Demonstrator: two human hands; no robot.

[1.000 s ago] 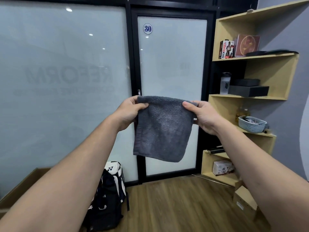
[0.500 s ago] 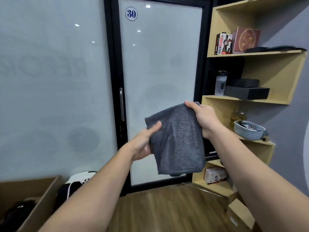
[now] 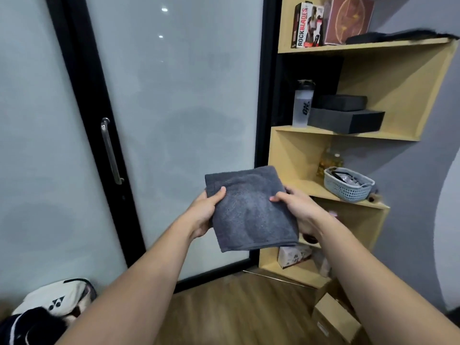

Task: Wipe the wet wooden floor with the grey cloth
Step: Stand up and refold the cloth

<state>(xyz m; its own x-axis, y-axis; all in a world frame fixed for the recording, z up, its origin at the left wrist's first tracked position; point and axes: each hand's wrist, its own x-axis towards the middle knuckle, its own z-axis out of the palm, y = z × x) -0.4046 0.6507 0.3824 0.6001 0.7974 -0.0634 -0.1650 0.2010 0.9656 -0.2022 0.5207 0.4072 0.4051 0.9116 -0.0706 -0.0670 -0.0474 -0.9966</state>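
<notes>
Head view: the grey terry cloth [image 3: 251,210], folded into a rough rectangle, is held in the air at mid-frame, in front of the frosted glass door with a black frame [image 3: 179,115] and well above the brown wooden plank floor [image 3: 231,312]. The left hand [image 3: 202,212] grips the cloth's left edge, thumb curled over the front face and fingers behind it. The right hand [image 3: 296,207] grips the right edge, thumb on the front face and fingers hidden behind the fabric. Both forearms extend up from the lower frame edge. The cloth's lower edge hangs free between the two wrists. A vertical metal door handle [image 3: 110,150] is mounted on the black frame to the left of the cloth. To the right stands a light wooden shelf unit [image 3: 398,78]. Its top shelf carries a printed box marked ROCKBLADES [image 3: 307,24]; the next shelf carries a translucent shaker bottle with a black lid [image 3: 303,104] just beside a stack of dark flat boxes [image 3: 346,118]; a lower shelf carries a pale perforated plastic basket [image 3: 348,184]. A black and white sports bag [image 3: 47,310] lies at lower left. A brown cardboard box [image 3: 333,317] sits on the floor at lower right.
</notes>
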